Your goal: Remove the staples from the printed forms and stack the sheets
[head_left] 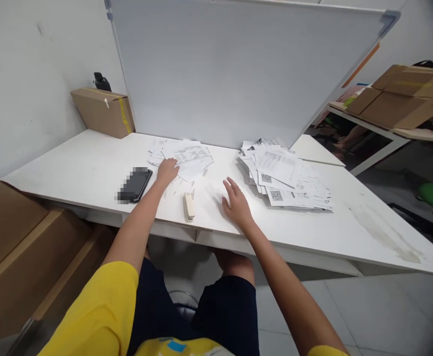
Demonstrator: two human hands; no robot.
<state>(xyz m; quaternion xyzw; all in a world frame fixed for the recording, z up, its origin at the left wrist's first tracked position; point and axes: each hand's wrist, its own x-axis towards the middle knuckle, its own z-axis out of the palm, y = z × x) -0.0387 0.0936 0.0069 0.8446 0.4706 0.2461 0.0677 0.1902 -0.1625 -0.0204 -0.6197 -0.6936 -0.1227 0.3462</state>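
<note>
My left hand [168, 171] is at the near-left edge of a loose pile of printed papers [194, 152], its fingers bent and closed on a sheet of paper [188, 169]. My right hand [236, 203] hovers by the table's front edge, empty, with thumb and fingers apart. A cream stapler [189, 206] lies between my two hands, touched by neither. To the right of my right hand rises a bigger, untidy stack of printed sheets [290, 178], some bearing QR codes.
A dark phone [136, 185], partly pixelated, lies left of my left forearm on the white table [68, 173]. A cardboard box [103, 112] stands at the back left. Behind everything is a large whiteboard [238, 69]. More cartons [402, 96] sit on another table at right.
</note>
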